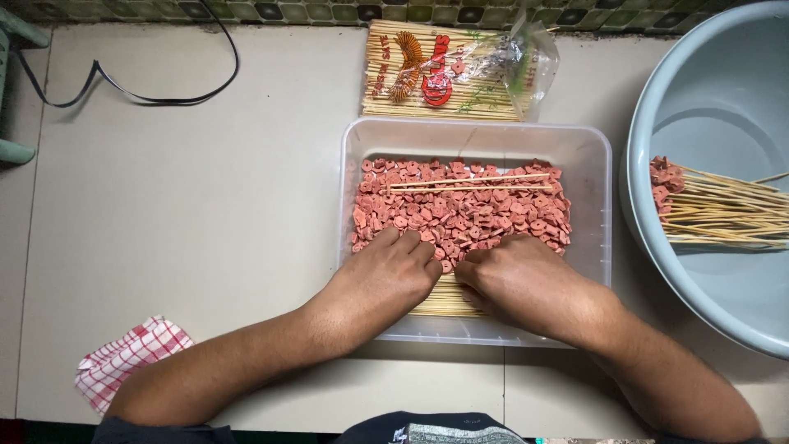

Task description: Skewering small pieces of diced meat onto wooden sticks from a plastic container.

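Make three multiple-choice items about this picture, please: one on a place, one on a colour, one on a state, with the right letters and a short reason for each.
1. Where is the opened packet of skewers?
A. Behind the clear tray, near the tiled wall
B. Inside the basin
C. On the checked cloth

2. What colour is the big basin at the right side?
A. Bright yellow
B. Pale blue-grey
C. Black

3. How are the two hands placed?
A. Both lifted high above the table
B. Both down in the tray, on the sliced pieces
C. One holds the cable

Answers:
1. A, the packet lies beyond the far rim of the clear tray.
2. B, its wall and rim show pale blue-grey.
3. B, the left hand and the right hand rest palm down among the reddish sliced pieces, over loose skewers.
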